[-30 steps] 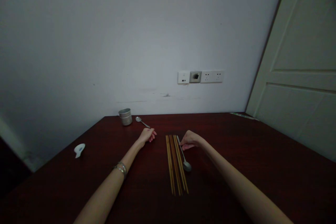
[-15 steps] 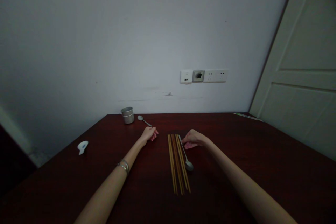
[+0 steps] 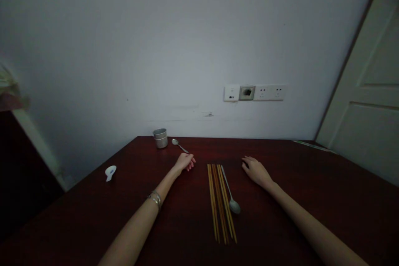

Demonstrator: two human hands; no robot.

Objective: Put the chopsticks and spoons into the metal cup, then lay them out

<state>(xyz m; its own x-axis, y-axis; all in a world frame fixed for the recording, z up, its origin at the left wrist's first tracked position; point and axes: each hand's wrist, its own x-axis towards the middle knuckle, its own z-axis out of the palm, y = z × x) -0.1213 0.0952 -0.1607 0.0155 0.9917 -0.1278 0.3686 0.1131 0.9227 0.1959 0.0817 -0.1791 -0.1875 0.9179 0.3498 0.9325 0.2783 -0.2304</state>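
On this dark surface [image 3: 174,228], we have our right hand [image 3: 256,171] open, apart from the long spoon [image 3: 233,205] beside the chopsticks [image 3: 221,203], and our left hand [image 3: 185,161] loosely closed near the small spoon [image 3: 180,145].

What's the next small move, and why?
I'd probably ease the left hand toward the small metal spoon: its handle end lies just beyond that hand. The long spoon already lies alongside the chopsticks, and the right hand is clear of both, so that side seems fine as is.
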